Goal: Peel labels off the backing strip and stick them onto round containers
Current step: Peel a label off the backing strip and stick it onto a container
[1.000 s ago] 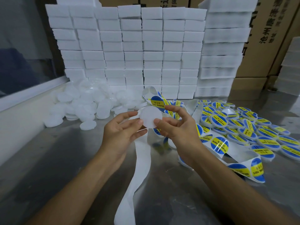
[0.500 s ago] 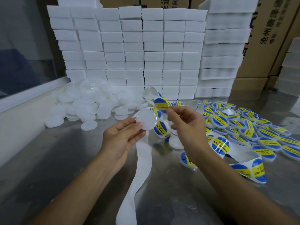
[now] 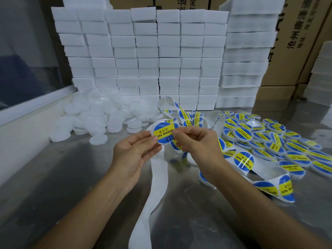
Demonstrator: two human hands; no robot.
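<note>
Blue label [image 3: 163,134] lies on the container [image 3: 154,129] between my hands; left hand [image 3: 133,153] pinches its rim, right hand [image 3: 199,148] pinches the label's right edge.

Label [image 3: 165,133] now on the container [image 3: 154,127] face, was bare 0.5s ago. R hand [image 3: 198,148] moved in, fingertips pressing label's right edge.

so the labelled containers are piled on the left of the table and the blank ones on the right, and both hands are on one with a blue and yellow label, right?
Not quite: the sides are swapped. In the head view the labelled containers lie on the right of the table and the blank ones on the left. The rest holds: the left hand and right hand both hold a container with a blue and yellow label.
</note>
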